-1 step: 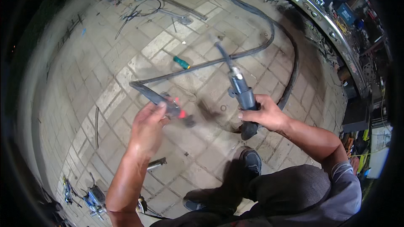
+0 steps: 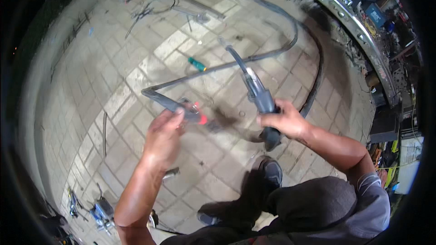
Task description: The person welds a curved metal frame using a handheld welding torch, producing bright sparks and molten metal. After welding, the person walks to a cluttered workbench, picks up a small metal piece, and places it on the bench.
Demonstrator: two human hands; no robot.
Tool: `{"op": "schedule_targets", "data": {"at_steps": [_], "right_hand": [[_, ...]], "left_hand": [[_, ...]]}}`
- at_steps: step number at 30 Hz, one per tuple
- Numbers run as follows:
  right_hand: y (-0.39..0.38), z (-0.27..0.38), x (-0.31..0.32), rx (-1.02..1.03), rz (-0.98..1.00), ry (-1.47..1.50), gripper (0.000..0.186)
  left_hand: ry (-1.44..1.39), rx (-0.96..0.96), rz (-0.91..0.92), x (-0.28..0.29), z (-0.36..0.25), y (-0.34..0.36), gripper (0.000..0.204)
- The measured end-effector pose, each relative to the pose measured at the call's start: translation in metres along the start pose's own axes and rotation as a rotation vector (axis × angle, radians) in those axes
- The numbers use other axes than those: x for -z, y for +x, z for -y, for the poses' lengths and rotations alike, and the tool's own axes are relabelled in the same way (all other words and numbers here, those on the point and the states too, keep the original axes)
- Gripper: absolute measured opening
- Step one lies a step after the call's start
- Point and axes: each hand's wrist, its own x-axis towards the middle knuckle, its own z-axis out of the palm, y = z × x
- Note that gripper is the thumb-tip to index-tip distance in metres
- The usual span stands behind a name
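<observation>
Pale lettering [image 2: 375, 16], small and blurred, stands on a blue box [image 2: 374, 12] at upper right.

The left hand [image 2: 163, 138] and right hand [image 2: 290, 120] are bare; the clothing shows a short grey sleeve [image 2: 373, 199], dark charcoal trousers [image 2: 313, 204] and dark shoes [image 2: 271, 174] with paler edges.
</observation>
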Motion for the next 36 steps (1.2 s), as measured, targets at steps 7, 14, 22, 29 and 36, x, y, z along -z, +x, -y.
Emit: {"op": "schedule_targets", "data": {"at_steps": [7,14,22,29,36], "right_hand": [[-0.021,-0.010,-0.025,-0.204,0.216,0.611,0.037],[-0.013,0.013,-0.038,0.150,0.250,0.176,0.040],[0.026,0.031,-0.059,-0.013,0.619,-0.163,0.038],[0.009,0.074,-0.011,-0.025,0.526,-0.028,0.028],[-0.063,0.222,0.088,-0.146,0.409,0.076,0.024]], "left_hand": [[-0.415,0.302,-0.047,-0.010,0.056,-0.017,0.050],[-0.080,0.238,0.256,-0.018,0.091,-0.020,0.041],[0.150,0.291,0.436,-0.028,0.101,-0.029,0.017],[0.561,0.183,0.258,-0.012,0.006,-0.082,0.047],[1.227,-0.588,0.229,-0.107,-0.166,-0.020,0.062]]}}
